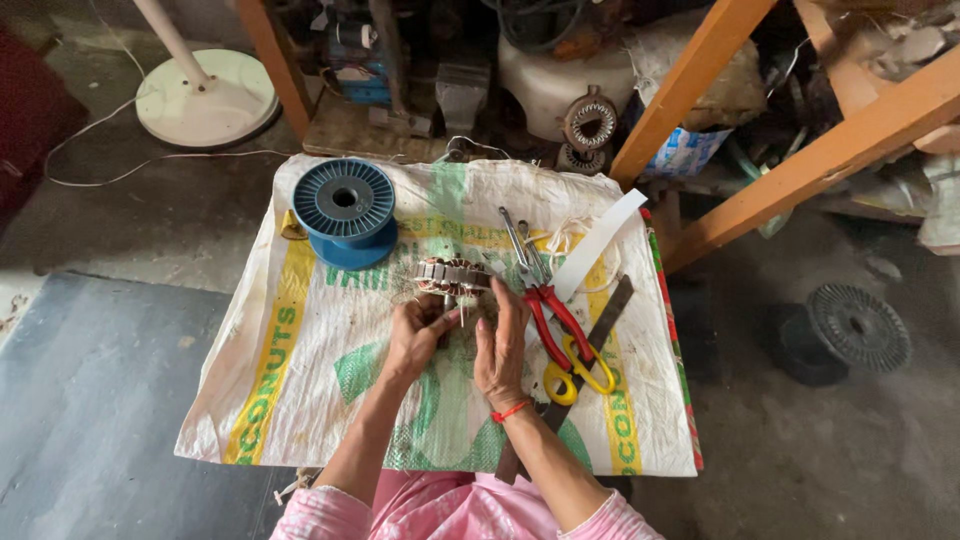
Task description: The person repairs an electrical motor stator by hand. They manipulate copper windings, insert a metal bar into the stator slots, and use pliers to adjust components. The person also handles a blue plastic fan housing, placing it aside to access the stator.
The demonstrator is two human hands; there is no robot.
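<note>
the left hand [418,335] and the right hand [500,345] are meeting at a round metal motor stator with pale windings [452,276], which is resting near the middle of the surface covered by a white woven sack with green and yellow print [300,370]. the left fingers are curling closed against the stator's near edge, apparently pinching it; the right fingers are lying extended and loosely together, their tips touching the stator. whether the right hand is gripping anything cannot be told. just right of the hands, red-handled pliers [545,300], yellow-handled scissors [580,370], a dark flat metal file [590,345] and a white paper strip [600,245] are lying. a blue plastic spool [345,210] is standing at the far left.
</note>
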